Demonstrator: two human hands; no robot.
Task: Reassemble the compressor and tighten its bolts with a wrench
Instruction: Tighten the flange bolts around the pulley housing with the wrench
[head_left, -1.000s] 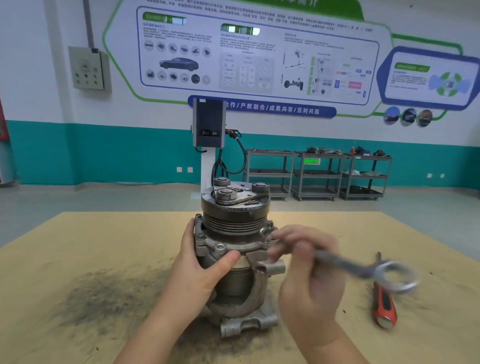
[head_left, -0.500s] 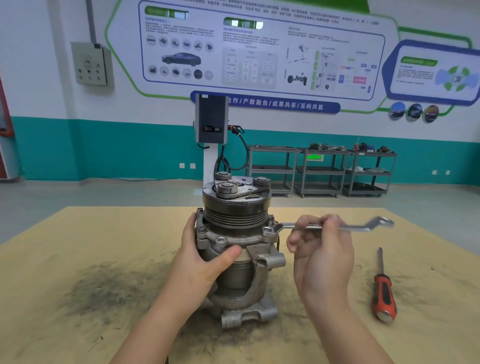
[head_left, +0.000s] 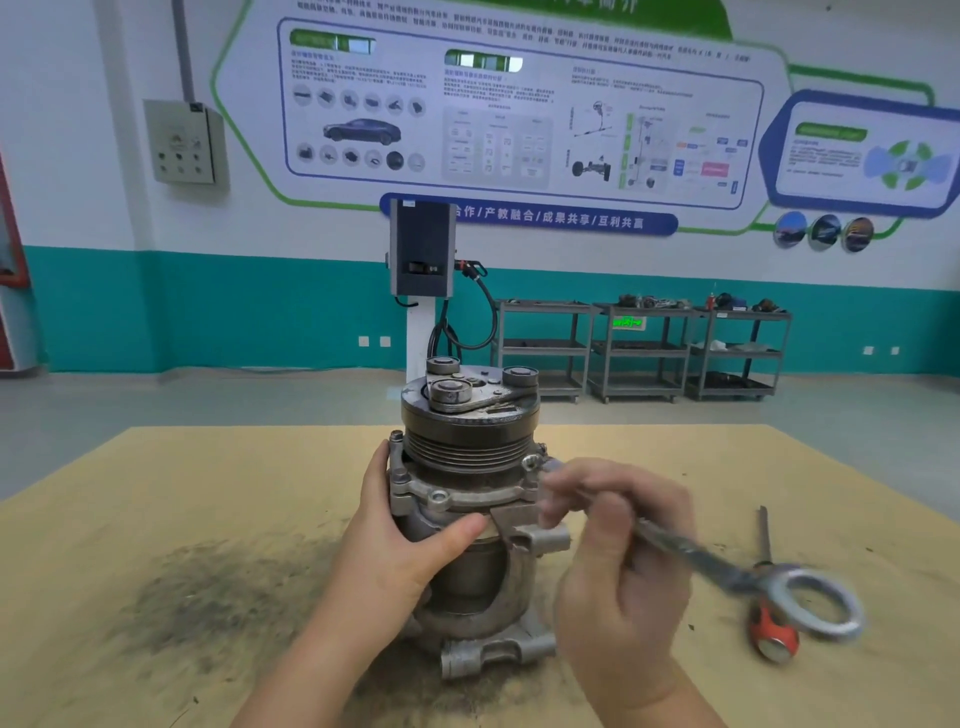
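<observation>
Compressor (head_left: 464, 499) stands upright and assembled on the worktop (head_left: 208, 493). Left hand (head_left: 400, 540) fingers wrapped round its body; right hand (head_left: 618, 561) fingers clamped on the wrench (head_left: 727, 571), set at a flange bolt (head_left: 531, 461). Judged: tightening under way, remaining bolts unconfirmed

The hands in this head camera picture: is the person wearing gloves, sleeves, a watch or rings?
No. Both the left hand and the right hand are bare, with no gloves. The forearms are uncovered as far as the bottom edge of the picture, so no sleeve shows. No watch, ring or bracelet is visible. The right hand is slightly blurred, so small details there cannot be told.
</observation>
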